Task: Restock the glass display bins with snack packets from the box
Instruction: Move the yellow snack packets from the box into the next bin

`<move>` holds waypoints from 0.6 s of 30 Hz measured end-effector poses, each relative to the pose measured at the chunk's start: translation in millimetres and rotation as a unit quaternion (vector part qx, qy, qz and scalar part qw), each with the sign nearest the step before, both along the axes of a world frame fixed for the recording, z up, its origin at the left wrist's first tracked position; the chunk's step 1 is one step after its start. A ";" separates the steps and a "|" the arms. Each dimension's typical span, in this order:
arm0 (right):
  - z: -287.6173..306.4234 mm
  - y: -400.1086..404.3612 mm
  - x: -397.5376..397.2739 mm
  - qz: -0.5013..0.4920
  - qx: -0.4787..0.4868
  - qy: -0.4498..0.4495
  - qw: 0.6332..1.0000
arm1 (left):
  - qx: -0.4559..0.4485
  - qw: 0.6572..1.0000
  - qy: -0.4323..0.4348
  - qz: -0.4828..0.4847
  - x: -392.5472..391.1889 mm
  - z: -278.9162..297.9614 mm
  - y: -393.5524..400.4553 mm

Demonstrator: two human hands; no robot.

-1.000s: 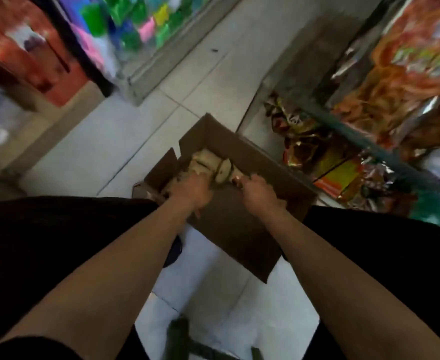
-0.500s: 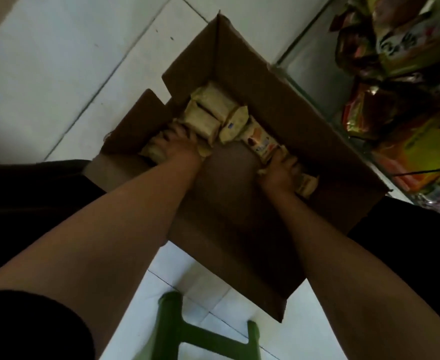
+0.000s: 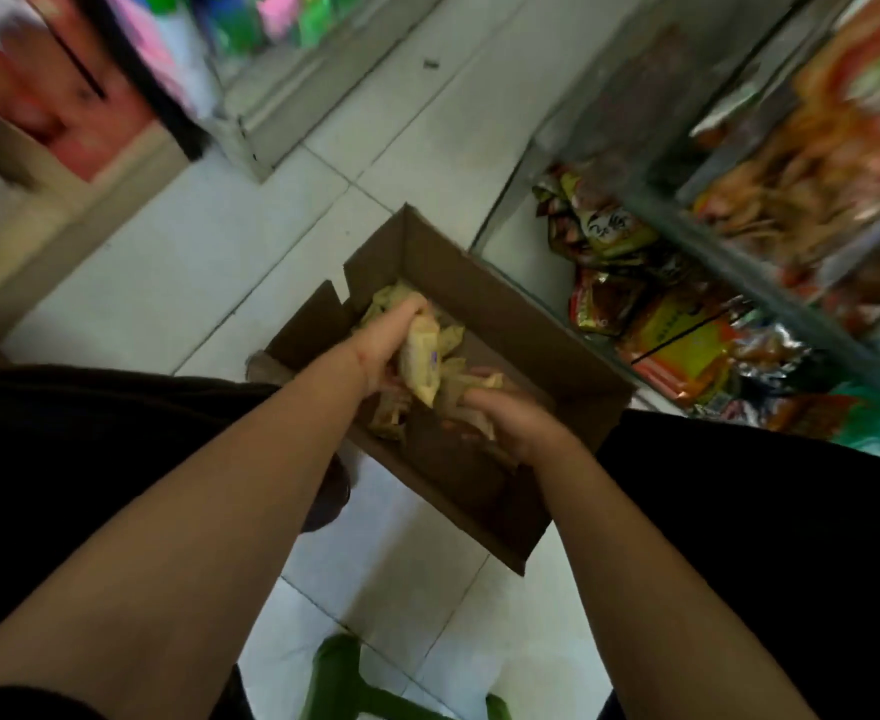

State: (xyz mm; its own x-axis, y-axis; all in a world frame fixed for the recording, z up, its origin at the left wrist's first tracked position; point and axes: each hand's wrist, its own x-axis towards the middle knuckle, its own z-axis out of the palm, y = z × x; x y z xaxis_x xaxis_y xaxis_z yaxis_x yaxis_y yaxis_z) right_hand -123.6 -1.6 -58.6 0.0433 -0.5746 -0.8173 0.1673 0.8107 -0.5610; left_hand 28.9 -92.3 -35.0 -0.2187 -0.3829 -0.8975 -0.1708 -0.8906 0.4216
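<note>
Reaching into the cardboard box (image 3: 505, 324) that lies on the floor between our knees, we have both hands among the snack packets (image 3: 448, 366) heaped at the box's far end. Our left hand (image 3: 383, 345) curls around a pale yellow packet (image 3: 420, 363) and holds it slightly above the heap; the packet's long axis runs roughly from the box's far corner back toward us, in line with the left forearm. Our right hand (image 3: 513, 420) sits nearer to us, at the near edge of the heap, with its fingers bent down over several packets; motion blur prevents us from telling whether it actually grips them or only rests on them.

The glass display bins (image 3: 651, 283) stand just beside the box's right-hand wall, already holding red and yellow bags, and rise in a shelved unit above it. The relation that matters for the coming move, in our judgement, is this: the bins lie to the right of the box, so the right hand is the nearer one, while the packet securely grasped belongs to the left hand and must cross over the box's right wall. A green stool (image 3: 365, 688) shows at the near side of the box, below our arms.
</note>
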 end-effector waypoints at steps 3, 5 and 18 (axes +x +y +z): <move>76.1 3.5 -8.8 -0.073 -0.066 -0.059 0.993 | -0.018 0.983 0.131 0.129 12.7 70.5 9.9; 127.2 6.1 -11.9 -0.114 -0.135 -0.098 0.979 | -0.050 0.967 0.197 0.155 20.1 121.1 17.2; 294.7 44.3 -12.7 -0.169 -0.330 -0.076 0.926 | -0.249 0.926 0.281 0.041 34.3 245.7 67.8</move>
